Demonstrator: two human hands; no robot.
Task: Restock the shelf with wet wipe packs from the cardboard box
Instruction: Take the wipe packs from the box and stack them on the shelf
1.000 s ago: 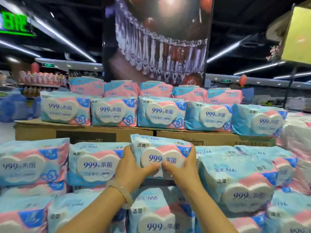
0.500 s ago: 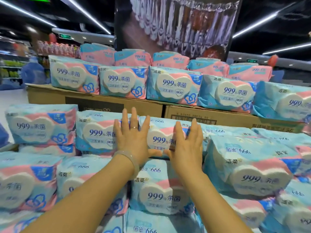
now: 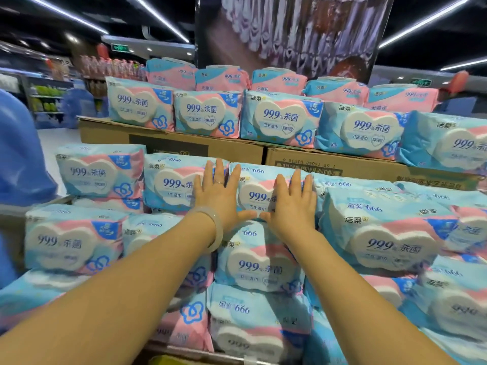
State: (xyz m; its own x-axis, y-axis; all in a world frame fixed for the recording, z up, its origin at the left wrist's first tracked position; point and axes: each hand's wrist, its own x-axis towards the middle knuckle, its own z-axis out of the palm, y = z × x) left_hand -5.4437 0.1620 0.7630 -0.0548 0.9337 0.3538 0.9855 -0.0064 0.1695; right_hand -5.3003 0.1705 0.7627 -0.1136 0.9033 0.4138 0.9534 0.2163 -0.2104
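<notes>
A blue, pink and white wet wipe pack (image 3: 259, 189) stands in the middle row of the display, between two like packs. My left hand (image 3: 220, 197) presses flat on its left side with fingers straight, a ring on one finger and a pale bangle at the wrist. My right hand (image 3: 292, 204) presses flat on its right side, fingers straight and together. Neither hand curls round the pack. The box the packs came from is not in view.
Several rows of the same packs (image 3: 379, 233) fill the stepped display. Closed cardboard boxes (image 3: 237, 151) behind the middle row carry another row of packs (image 3: 279, 119). A big poster panel (image 3: 290, 30) rises behind. A person in blue (image 3: 18, 154) stands at the left.
My hands gripped the pack by its sides a second ago, set it into the row, then opened flat against its front. The view has moved closer and lower.
</notes>
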